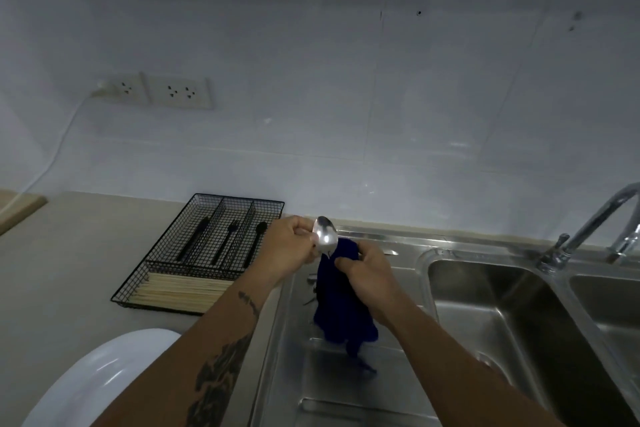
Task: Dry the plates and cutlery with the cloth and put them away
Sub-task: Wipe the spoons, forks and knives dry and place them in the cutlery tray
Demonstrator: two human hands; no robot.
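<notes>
Nearest us, a white plate [104, 374] sits at the tabletop's [69, 270] front edge, seemingly dried. Up above the drainboard [398, 288], left hand [291, 246] pinches a silver spoon [325, 236] by the bowl while right hand [367, 270] clenches the blue cloth [343, 305] round its handle. Black cutlery already lies in the wire tray [166, 270]; more pieces wait on the drainboard, so plenty's left, I'd say.

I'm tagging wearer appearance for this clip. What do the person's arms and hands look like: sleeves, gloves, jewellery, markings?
Both forearms are bare, with no sleeves in view. The left hand and right hand wear no gloves, and no rings or watch show. The left forearm carries dark tattoos: a small line of marks near the wrist and a larger dark design further up. The right forearm shows no markings.
</notes>
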